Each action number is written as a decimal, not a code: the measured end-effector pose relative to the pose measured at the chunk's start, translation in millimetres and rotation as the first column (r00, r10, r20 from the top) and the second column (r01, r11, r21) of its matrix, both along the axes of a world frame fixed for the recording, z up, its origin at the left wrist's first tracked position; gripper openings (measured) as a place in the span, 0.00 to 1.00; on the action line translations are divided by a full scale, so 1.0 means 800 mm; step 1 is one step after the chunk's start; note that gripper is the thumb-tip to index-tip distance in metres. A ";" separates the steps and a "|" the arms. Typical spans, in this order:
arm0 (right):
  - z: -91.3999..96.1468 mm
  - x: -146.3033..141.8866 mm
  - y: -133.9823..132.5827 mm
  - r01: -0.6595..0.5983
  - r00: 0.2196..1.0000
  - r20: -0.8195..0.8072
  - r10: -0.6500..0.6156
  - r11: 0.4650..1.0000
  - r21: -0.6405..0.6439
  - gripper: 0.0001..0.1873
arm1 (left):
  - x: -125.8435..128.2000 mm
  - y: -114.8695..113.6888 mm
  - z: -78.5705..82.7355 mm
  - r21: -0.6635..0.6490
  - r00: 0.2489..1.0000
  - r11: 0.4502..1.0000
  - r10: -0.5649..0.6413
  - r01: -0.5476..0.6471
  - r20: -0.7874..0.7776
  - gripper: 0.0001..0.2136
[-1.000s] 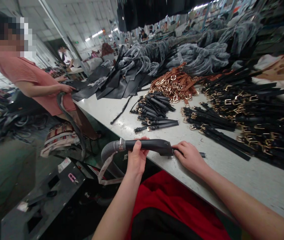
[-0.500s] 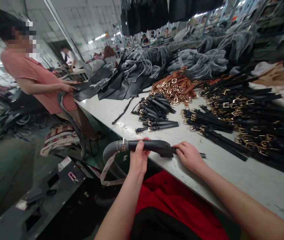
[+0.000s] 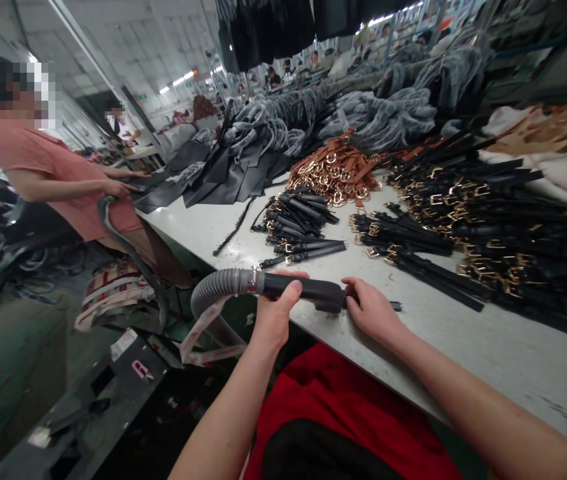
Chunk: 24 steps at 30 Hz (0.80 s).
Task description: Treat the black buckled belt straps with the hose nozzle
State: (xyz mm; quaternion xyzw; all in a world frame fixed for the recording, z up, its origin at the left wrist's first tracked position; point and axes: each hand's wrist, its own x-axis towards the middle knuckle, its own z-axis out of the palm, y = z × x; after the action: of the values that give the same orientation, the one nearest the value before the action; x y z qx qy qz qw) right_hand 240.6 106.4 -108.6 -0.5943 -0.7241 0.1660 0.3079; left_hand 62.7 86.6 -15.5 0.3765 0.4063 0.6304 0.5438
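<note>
My left hand [image 3: 278,310] is wrapped round the black handle of a hose nozzle [image 3: 318,291], thumb on top. A ribbed grey hose [image 3: 220,287] is clamped to its back end and bends down past the table edge. At the nozzle's mouth my right hand [image 3: 370,308] pinches a short black strap [image 3: 394,306], whose far end sticks out beyond the fingers. The strap's other end is hidden at the nozzle mouth. Beyond the hands lie small black buckle straps [image 3: 298,220] in a pile, and more black straps with gold buckles [image 3: 423,263] to the right.
The white table [image 3: 443,360] runs along my right. Brown buckle straps [image 3: 336,167], black leather pieces [image 3: 238,177] and wrapped grey bundles [image 3: 378,117] are heaped farther back. A co-worker in a pink top [image 3: 48,160] stands at the left. A dark machine box [image 3: 98,400] sits low left.
The nozzle has rolled a little in my left hand, its flared end turning. My right hand still holds the strap at its mouth. The whole view has shifted slightly.
</note>
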 end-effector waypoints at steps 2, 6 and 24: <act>-0.002 0.000 0.001 0.004 1.000 -0.008 -0.004 1.000 0.018 0.21 | 0.002 0.001 0.002 -0.002 1.000 1.000 -0.011 0.011 -0.010 0.11; -0.001 0.002 0.000 -0.025 1.000 0.014 0.025 0.999 0.026 0.20 | -0.004 -0.001 0.001 -0.059 0.998 0.998 -0.019 0.023 0.064 0.12; 0.010 0.026 -0.051 -0.184 0.955 0.252 0.156 0.979 0.091 0.17 | -0.071 -0.079 0.014 -0.085 0.970 0.990 0.129 -0.113 0.205 0.14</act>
State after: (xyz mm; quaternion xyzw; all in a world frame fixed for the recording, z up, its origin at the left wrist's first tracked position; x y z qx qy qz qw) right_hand 261.4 65.9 -100.3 -0.5273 -0.8131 0.0761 0.2346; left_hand 5.7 23.1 -4.4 0.2624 0.3914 0.6835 0.5575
